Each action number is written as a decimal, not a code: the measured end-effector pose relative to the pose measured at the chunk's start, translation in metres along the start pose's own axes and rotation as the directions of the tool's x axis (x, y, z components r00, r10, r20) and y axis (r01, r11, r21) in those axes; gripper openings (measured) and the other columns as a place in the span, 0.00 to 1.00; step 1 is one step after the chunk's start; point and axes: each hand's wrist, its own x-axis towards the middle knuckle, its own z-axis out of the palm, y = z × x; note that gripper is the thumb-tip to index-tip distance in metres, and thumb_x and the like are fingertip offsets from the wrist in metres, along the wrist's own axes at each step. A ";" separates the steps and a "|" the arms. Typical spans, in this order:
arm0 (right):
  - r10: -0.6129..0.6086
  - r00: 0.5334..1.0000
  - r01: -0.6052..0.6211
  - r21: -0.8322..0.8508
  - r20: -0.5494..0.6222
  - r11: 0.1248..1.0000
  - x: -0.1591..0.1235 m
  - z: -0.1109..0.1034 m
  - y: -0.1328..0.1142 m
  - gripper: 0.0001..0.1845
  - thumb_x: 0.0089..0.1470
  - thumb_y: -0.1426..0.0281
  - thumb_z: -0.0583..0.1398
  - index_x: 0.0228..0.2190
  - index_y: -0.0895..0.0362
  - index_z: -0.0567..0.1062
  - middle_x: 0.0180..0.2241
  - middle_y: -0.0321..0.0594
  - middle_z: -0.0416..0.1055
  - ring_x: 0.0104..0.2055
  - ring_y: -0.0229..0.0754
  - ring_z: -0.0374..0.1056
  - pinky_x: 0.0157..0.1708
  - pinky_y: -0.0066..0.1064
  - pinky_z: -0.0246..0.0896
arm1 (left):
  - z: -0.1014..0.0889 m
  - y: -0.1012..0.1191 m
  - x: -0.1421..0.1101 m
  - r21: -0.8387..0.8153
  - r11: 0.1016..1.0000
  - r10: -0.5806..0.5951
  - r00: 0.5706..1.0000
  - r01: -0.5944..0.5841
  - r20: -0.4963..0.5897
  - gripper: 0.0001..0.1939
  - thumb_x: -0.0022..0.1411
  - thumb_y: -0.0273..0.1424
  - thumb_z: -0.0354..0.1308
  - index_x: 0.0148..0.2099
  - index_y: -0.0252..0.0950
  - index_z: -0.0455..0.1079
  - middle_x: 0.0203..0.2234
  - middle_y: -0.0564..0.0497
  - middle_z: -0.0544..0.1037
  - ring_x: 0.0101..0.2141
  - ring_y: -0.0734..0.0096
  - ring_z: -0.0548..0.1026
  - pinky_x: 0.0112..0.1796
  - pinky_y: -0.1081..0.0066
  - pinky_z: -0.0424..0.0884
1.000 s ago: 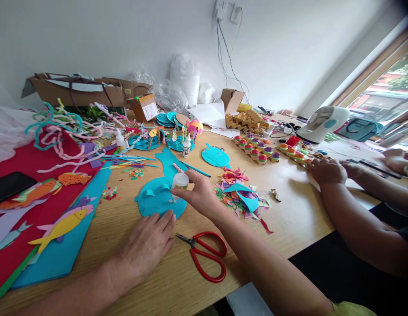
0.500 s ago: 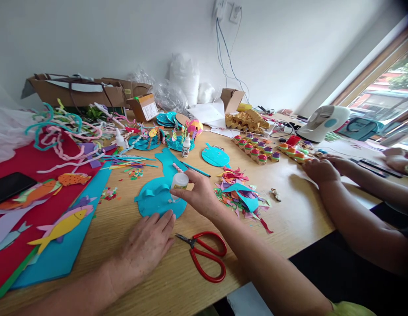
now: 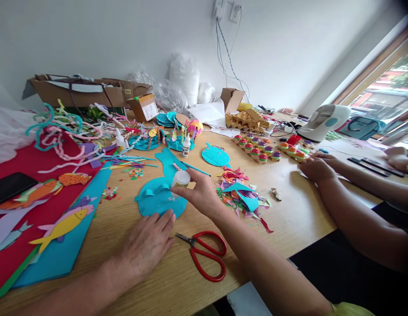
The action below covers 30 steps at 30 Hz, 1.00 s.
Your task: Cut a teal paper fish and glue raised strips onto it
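Head view: blue cutout (image 3: 153, 204), one, is lying flat, probably bending easily; best held by its rim. Left hand (image 3: 147, 245), fingers extended, grasping nothing, is resting at the cutout's near edge. Right hand (image 3: 204, 195) is pinching a white bottle (image 3: 182, 178) above the cutout; bottle, tilting, is probably feeling light and squeezable, best gripped mid-body.

Wooden table (image 3: 272, 219) under my hands.
Directly on it lie red-handled scissors (image 3: 208, 256) at lower centre, paper scraps (image 3: 241, 193) right of centre, a round turquoise piece (image 3: 215, 156) above them, and red (image 3: 63, 151) and blue sheets (image 3: 63, 256) at left.
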 end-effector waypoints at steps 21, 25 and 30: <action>0.041 0.998 -0.042 -0.005 -0.045 0.999 0.001 -0.023 0.007 0.13 0.43 0.61 0.65 0.27 0.58 0.72 0.24 0.31 0.66 0.27 0.36 0.60 0.26 0.26 0.50 | -0.007 0.000 0.013 -0.045 0.999 0.009 0.997 -0.005 0.077 0.17 0.62 0.28 0.51 0.53 0.34 0.66 0.50 0.40 0.73 0.43 0.54 0.74 0.38 0.58 0.73; 0.067 0.997 -0.067 0.000 -0.028 0.998 0.000 -0.022 0.014 0.14 0.43 0.61 0.65 0.28 0.58 0.73 0.26 0.34 0.69 0.30 0.39 0.62 0.27 0.27 0.51 | -0.003 0.000 0.014 -0.068 0.998 -0.002 0.999 0.005 0.050 0.18 0.63 0.29 0.51 0.54 0.34 0.65 0.50 0.40 0.73 0.42 0.53 0.75 0.39 0.57 0.73; 0.080 0.996 -0.081 -0.029 -0.029 0.996 0.000 -0.020 0.016 0.13 0.43 0.61 0.65 0.25 0.57 0.71 0.25 0.34 0.69 0.30 0.39 0.63 0.28 0.27 0.51 | -0.006 0.001 0.015 -0.099 0.995 -0.005 0.997 0.012 0.071 0.16 0.62 0.28 0.52 0.52 0.34 0.67 0.50 0.40 0.73 0.44 0.52 0.74 0.40 0.56 0.73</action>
